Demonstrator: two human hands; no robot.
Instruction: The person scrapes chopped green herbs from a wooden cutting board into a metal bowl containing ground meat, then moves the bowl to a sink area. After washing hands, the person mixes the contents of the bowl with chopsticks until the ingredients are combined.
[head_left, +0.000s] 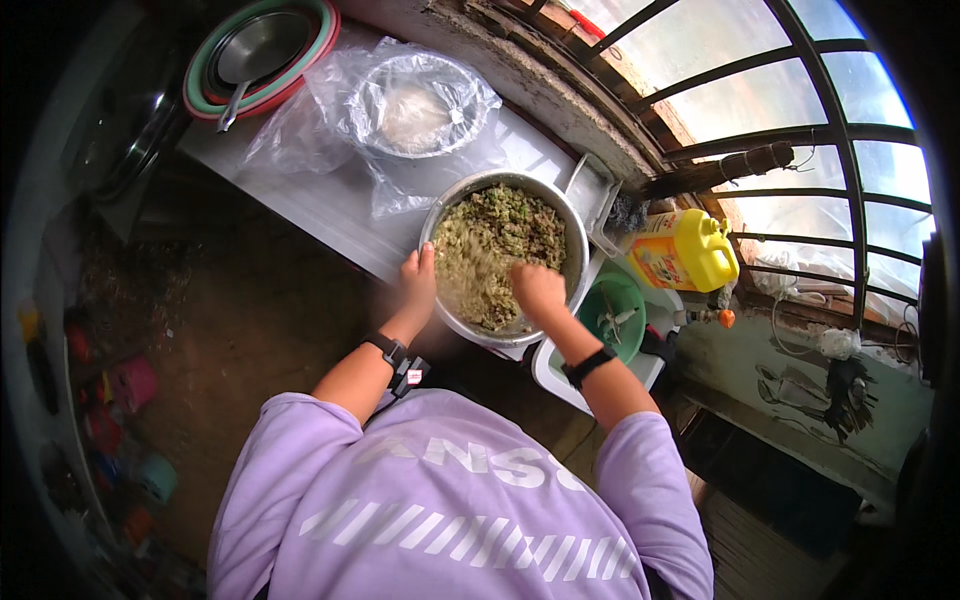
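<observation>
A round metal basin (580, 255) holds a chopped green-and-brown filling (517, 221) with a minced look. My left hand (418, 283) grips the basin's near left rim, thumb up along the side. Over the near right part of the filling, my right hand (538, 291) is closed in a fist. A pale, smeared streak runs left from that fist across the mixture. It looks like a thin stirring utensil in motion, too blurred to name. The basin rests at the right end of a light-coloured table (300, 191).
Behind stands a bowl (416, 105) covered in clear plastic, with stacked basins (262, 60) farther left. To the right are a wire basket (592, 191), a yellow jug (682, 251), and a green bowl (611, 311) over a white basin (555, 375). A barred window (810, 135) borders the right.
</observation>
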